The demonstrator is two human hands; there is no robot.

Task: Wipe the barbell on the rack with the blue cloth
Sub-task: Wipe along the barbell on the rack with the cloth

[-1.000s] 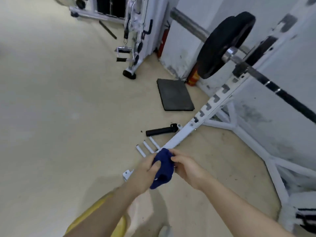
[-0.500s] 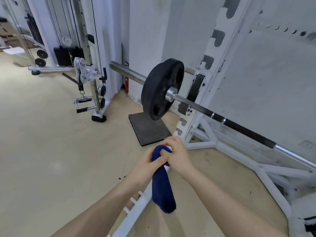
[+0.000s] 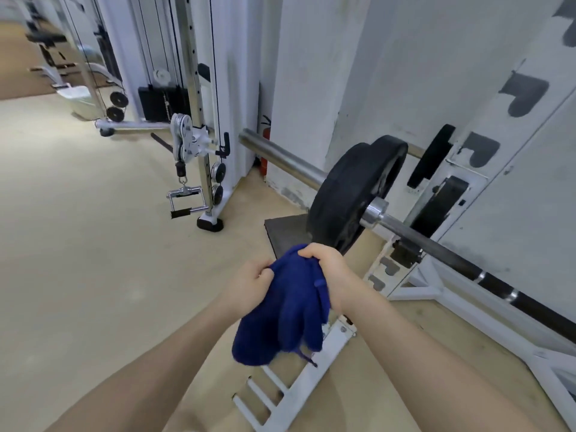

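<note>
We hold the blue cloth [image 3: 285, 310] bunched between both hands in front of us, above the floor. Our left hand [image 3: 249, 283] pinches its left edge; our right hand [image 3: 327, 269] curls over its top, each grip closed on fabric. The cloth is dark blue, soft and crumpled, most of it hanging loose below our hands with a thread dangling.

The barbell [image 3: 452, 254] rests on the white rack [image 3: 442, 194] just ahead and to the right, not yet touched, with a black plate [image 3: 349, 194] on its sleeve. We judge the hanging fabric could snag on the rack's hooks or slip from a loose pinch while wiping.
</note>
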